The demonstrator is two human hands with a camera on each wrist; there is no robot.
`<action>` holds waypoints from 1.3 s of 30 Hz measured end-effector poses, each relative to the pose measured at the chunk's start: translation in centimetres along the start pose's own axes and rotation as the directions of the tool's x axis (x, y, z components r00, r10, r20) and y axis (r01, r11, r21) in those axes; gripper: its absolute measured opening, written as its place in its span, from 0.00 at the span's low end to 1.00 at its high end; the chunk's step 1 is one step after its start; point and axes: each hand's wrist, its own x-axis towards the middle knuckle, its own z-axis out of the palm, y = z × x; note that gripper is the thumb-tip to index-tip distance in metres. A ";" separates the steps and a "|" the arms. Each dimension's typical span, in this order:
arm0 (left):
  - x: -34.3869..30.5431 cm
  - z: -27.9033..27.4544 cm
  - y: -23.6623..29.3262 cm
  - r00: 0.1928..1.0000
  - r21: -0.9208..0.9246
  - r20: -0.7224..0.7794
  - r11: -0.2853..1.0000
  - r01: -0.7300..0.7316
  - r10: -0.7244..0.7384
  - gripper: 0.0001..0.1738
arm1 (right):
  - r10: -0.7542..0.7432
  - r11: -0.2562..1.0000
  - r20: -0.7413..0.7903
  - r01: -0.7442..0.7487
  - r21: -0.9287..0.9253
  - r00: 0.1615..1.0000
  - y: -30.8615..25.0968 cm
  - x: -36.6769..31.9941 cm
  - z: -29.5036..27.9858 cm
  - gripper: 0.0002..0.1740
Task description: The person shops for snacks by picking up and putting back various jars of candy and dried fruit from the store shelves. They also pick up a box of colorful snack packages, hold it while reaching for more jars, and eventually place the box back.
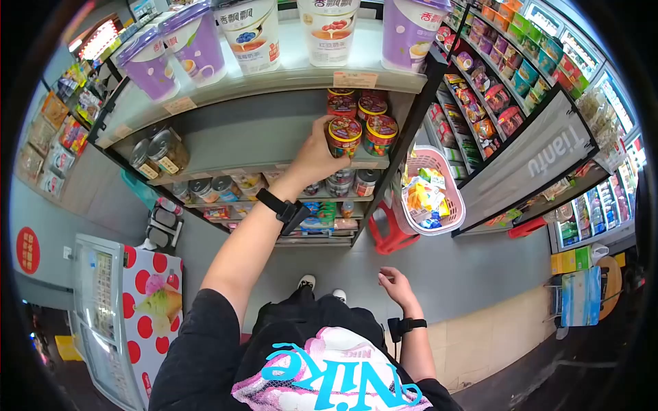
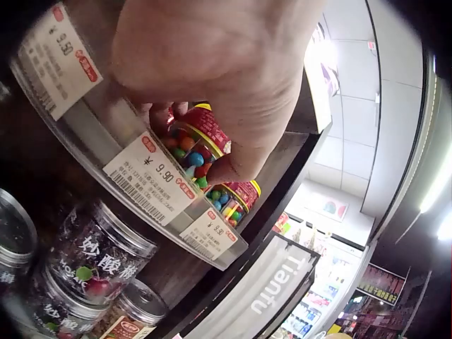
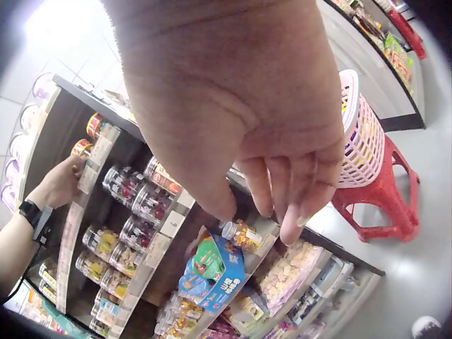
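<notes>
On the upper shelf, my left hand [image 1: 317,156] grips a clear tub of coloured candies [image 1: 344,135] with a red and yellow lid. In the left wrist view the thumb lies on one side of this candy tub [image 2: 192,157] and the fingers on the other. A matching tub [image 1: 380,133] stands right beside it, with two more red-lidded tubs [image 1: 341,103] behind. My right hand [image 1: 396,284] hangs low near the body, its fingers loosely bent and holding nothing. The right wrist view shows that hand's palm side [image 3: 240,134] in front of the shelves.
Purple and white drink cups [image 1: 250,41] line the shelf above. Dark jars [image 1: 164,152] stand at the shelf's left end. A pink basket [image 1: 452,205] of packets rests on a red stool [image 1: 387,229] at the right. Price tags [image 2: 152,176] run along the shelf edge.
</notes>
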 end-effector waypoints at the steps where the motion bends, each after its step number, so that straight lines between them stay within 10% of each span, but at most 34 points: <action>1: 0.0 -0.1 -0.1 0.998 0.090 -0.051 0.996 -0.026 0.031 0.52 | -0.004 1.000 0.006 0.004 -0.002 1.000 -0.2 0.1 0.3 0.24; 6: -0.2 1.0 0.8 0.990 0.213 -0.140 0.976 0.037 -0.007 0.55 | -0.036 0.997 0.003 0.036 -0.062 0.999 0.5 0.3 -0.3 0.25; 12: -1.7 -0.3 0.2 0.973 -0.086 -0.221 0.993 -0.086 0.065 0.49 | -0.059 0.998 -0.002 0.059 -0.014 0.998 0.7 0.2 0.3 0.25; 17: -7.8 -2.1 3.9 0.974 -0.812 0.218 0.543 0.214 -0.059 0.36 | -0.003 1.000 -0.008 0.002 -0.027 1.000 1.5 0.4 0.5 0.25; 18: -8.7 -2.0 3.5 0.973 -0.810 0.219 0.544 0.220 -0.068 0.36 | 0.002 1.000 -0.001 -0.002 -0.024 1.000 1.6 0.5 0.6 0.25; 20: -10.2 -1.3 2.2 0.910 -0.897 0.413 0.157 0.413 -0.036 0.38 | 0.001 1.000 0.004 -0.001 -0.029 1.000 1.7 0.9 0.8 0.24; 27: -11.6 0.0 0.4 0.872 -0.853 0.485 -0.253 0.457 -0.062 0.41 | -0.022 0.995 0.022 0.025 -0.101 1.000 0.3 1.9 1.8 0.23; 31: -11.7 -0.4 -0.3 0.854 -0.829 0.520 -0.250 0.500 -0.017 0.40 | -0.026 0.994 0.023 0.028 -0.110 0.999 -1.0 1.8 2.1 0.23; 37: -11.0 -1.5 2.0 0.842 -0.828 0.535 0.156 0.538 -0.062 0.42 | -0.029 0.992 0.015 0.030 -0.119 0.999 -0.6 1.9 2.2 0.23; 39: -10.2 -1.8 3.3 0.932 -0.866 0.363 0.372 0.333 0.011 0.40 | -0.036 0.992 0.011 0.037 -0.123 0.999 -0.1 1.9 2.1 0.23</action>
